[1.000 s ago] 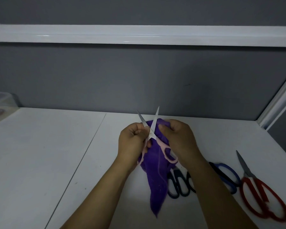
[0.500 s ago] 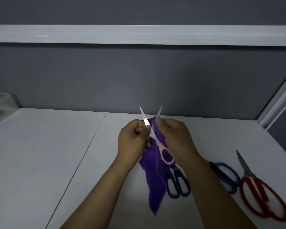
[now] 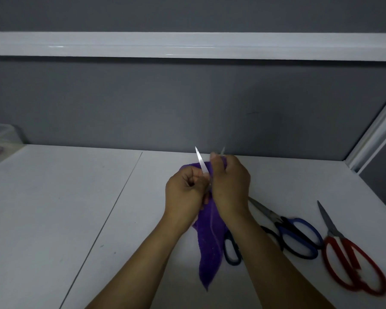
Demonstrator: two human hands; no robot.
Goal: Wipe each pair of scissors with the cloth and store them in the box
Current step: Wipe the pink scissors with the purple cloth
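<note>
Counted: four pairs of scissors, one cloth, one box, two hands.

Above the tabletop (image 3: 54, 219), near the middle of its far edge: left hand (image 3: 185, 195) with fingers curled tight, gripping the small scissors (image 3: 200, 162) low down, blades spread in a narrow V and pointing up and away. Right hand (image 3: 230, 186) likewise curled, pinching the purple cloth (image 3: 210, 253) around the right-side blade, only that blade's tip showing past the thumb. Remainder of the cloth hanging down between the forearms; whether touching the tabletop, impossible to tell. Handles of the small scissors hidden.

Lying flat toward the near right corner, three more pairs: black-handled scissors (image 3: 232, 262), partly under the right forearm, just beside the cloth's tail; blue-handled scissors (image 3: 268, 212), up against the black ones; red-handled scissors (image 3: 331, 224), apart, nearest the right edge.

At the far left corner, one translucent box (image 3: 0, 134), cut off by the frame.
</note>
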